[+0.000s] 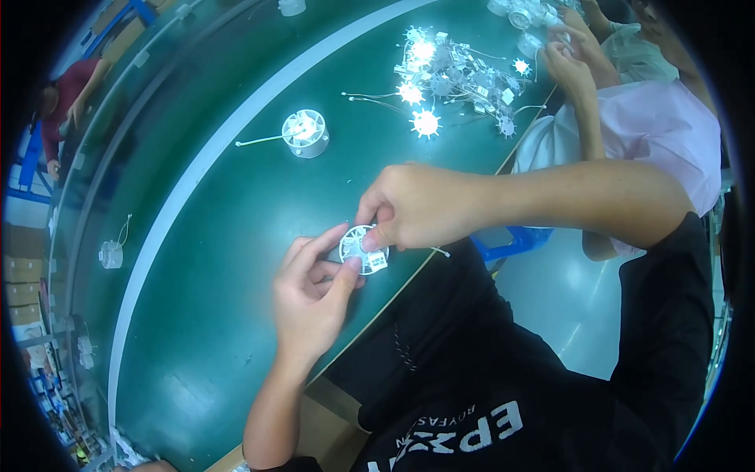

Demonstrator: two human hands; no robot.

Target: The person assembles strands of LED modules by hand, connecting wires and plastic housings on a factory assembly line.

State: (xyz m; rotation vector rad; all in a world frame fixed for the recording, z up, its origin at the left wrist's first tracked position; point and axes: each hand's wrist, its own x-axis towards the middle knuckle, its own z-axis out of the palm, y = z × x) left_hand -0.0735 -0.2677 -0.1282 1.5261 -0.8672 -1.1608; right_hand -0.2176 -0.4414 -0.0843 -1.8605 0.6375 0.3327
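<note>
A round white plastic housing (353,239) with a spoked inside is held between my two hands over the green table, near its front edge. My left hand (313,287) grips the rim from the left and below, its thumb lying on the near face. From the upper right, my right hand (413,203) closes on the same part, thumb pressed onto its face and fingers curled behind the rim. A small white block (378,260) shows at the housing's lower right. A thin lead's white tip (441,252) pokes out below my right wrist.
A similar white housing with a lead (305,135) stands farther back. Beyond it lies a pile of shiny star-shaped pieces with wires (460,79). A co-worker's hands (570,59) handle clear round parts at upper right. Another housing (111,254) sits left of the white strip (169,208).
</note>
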